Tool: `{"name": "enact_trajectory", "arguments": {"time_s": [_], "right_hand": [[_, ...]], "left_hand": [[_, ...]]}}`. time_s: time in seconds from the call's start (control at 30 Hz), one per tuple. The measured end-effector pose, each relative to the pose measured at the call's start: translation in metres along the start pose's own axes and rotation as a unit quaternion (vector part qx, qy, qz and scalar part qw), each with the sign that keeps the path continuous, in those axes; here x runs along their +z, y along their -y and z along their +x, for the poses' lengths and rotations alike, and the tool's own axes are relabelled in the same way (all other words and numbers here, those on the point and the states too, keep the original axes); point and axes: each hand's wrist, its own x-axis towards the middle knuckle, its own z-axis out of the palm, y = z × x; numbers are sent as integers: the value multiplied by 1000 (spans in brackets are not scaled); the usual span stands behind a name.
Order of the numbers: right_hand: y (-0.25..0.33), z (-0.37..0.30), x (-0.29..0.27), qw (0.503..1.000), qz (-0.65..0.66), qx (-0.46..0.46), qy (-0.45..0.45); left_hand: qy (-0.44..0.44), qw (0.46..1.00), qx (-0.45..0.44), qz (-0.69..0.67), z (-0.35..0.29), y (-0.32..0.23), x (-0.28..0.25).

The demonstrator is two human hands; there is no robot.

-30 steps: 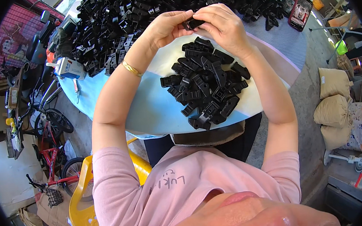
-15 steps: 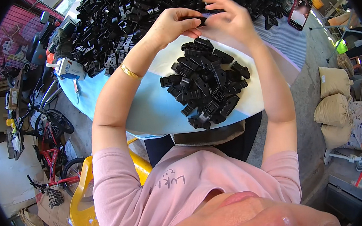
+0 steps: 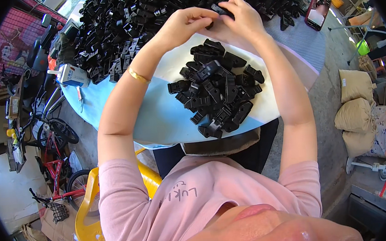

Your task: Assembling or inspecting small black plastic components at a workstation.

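Above the far part of the table my hands meet, fingertips almost touching. My left hand is closed in a pinch, with a small dark piece showing at its fingertips. Between the thumb and fingers of my right hand is a black plastic part, partly covered by the fingers. A heap of similar parts lies nearer to me, below my hands. Behind them spreads a much larger heap of black plastic parts, reaching across the back of the table.
The table cover is pale blue and cream. A blue-and-white carton stands at its left edge, and a phone at the right. A yellow chair, a red bicycle and stacked sacks are around the table.
My right hand, blurred and spread before, now closes on a black part. My left fingertips have shifted slightly. The top of the near heap is arranged differently.
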Motion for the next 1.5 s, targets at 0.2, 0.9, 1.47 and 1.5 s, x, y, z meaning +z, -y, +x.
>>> {"name": "enact_trajectory", "arguments": {"time_s": [0.2,0.9,1.47,1.5], "right_hand": [[6,-2,2,997,-65,27,30],[42,-14,5,916,373,143,28],[36,-9,-21,914,387,114,50],[37,-9,-23,913,388,112,51]], "left_hand": [[-148,824,94,539,12,42,4],[-186,974,-47,119,-2,12,1],[-156,975,-44,-149,-5,-4,12],[-159,975,-44,-148,-6,-3,10]]}}
